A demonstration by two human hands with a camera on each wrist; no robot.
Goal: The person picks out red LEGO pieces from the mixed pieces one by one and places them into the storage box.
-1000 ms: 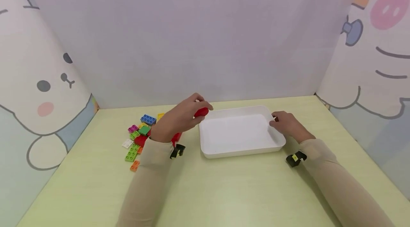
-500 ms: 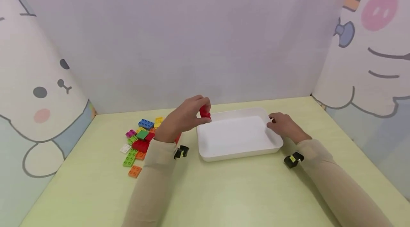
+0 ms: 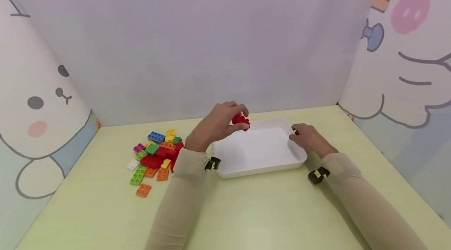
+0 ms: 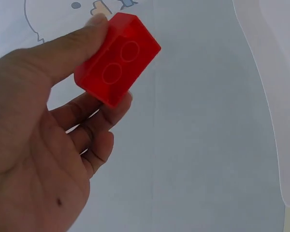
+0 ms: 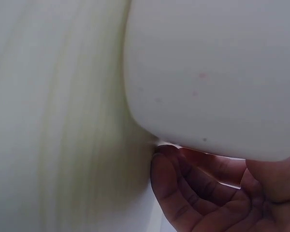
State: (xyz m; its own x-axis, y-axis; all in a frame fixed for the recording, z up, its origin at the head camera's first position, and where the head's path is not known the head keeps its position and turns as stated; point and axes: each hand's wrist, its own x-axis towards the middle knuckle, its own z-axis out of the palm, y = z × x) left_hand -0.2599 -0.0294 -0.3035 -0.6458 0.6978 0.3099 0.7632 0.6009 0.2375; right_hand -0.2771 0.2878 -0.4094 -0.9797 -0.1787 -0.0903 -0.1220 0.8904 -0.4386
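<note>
My left hand pinches a red toy building brick above the left part of a shallow white tray. The left wrist view shows this brick tilted, its hollow underside with two round tubes facing the camera, between the thumb and fingers. My right hand grips the tray's right rim. Seen by the right wrist camera, its curled fingers lie against the outside of the tray; the thumb's tip is hidden there. The tray's inside shows no bricks in the head view.
Left of the tray lies a loose pile of bricks in red, green, orange, yellow, blue, magenta and white. An orange brick lies nearest the front. The pale table ends at a plain back wall, with cartoon-printed walls at both sides.
My left hand has carried the red brick rightward over the tray and turned it. More of the pile shows beside the left sleeve. My right hand keeps its hold on the rim.
</note>
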